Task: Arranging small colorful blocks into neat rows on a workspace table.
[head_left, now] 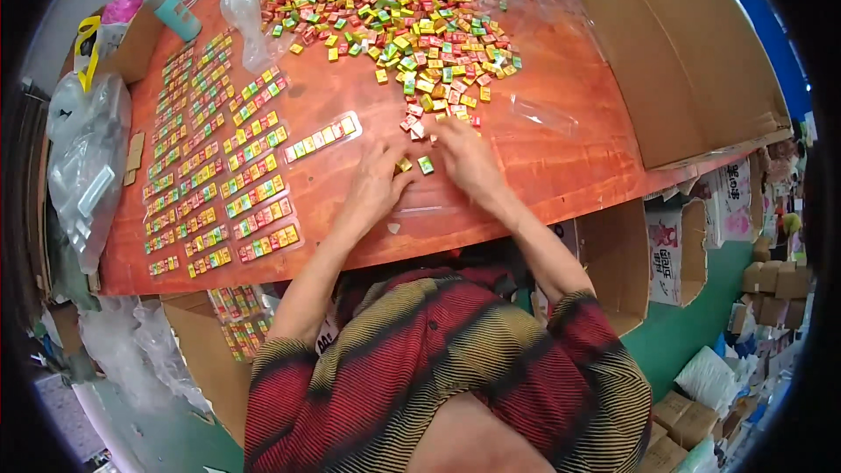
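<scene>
My left hand (377, 182) is over the table near its front edge, thumb and forefinger closed around a small yellow box (403, 164). Just right of it a small green-and-white box (426, 165) lies by itself. My right hand (469, 165) reaches to the near tip of a big heap of small boxes (412, 9) in red, yellow and green. Its fingers are bent down beside a whitish-red box (418, 130); what they grip, if anything, is hidden. Left of my hands lies a clear tray (356, 124) filled with a row of these boxes.
Several filled trays (267, 241) stand in columns on the left of the red-brown table (578, 158). Clear plastic (543, 114) lies to the right. A large cardboard box (674, 61) borders the right side; plastic bags (83, 158) hang at the left. An open carton (210, 342) sits below the edge.
</scene>
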Available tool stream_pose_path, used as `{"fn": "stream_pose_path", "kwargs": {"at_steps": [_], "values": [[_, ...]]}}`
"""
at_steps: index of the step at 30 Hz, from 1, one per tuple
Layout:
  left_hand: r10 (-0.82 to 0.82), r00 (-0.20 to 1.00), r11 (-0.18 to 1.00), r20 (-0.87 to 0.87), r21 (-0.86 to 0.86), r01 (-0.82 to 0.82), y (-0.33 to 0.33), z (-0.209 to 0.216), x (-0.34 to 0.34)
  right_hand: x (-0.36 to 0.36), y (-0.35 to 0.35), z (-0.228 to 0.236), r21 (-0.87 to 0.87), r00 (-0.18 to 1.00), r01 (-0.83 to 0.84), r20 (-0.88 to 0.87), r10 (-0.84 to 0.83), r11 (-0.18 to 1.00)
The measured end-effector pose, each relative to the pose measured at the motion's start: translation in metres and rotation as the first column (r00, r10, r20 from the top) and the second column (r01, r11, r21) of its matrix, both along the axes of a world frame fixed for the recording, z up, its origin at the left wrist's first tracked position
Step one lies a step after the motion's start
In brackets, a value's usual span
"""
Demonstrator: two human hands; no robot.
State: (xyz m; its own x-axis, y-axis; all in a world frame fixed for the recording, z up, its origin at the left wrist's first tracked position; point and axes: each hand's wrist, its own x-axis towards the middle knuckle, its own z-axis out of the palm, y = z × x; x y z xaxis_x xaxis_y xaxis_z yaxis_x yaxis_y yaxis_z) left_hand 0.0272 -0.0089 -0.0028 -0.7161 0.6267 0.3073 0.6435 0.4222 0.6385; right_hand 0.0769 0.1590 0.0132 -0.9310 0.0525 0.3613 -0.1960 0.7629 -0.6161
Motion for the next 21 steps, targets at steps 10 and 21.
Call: {"fn": "stream_pose_path", "kwargs": {"at_steps": [10, 21], "values": [[-0.011, 1.000, 1.000, 0.025, 0.011, 0.010, 0.026, -0.003, 0.004, -0.023, 0.012, -0.016, 0.201, 0.997, -0.065, -0.037, 0.074, 0.977], [0.114, 0.993, 0.992, -0.029, -0.052, -0.116, 0.005, -0.004, -0.010, -0.019, 0.005, -0.010, 0.437, 0.991, 0.129, -0.031, -0.129, 0.890]]}}
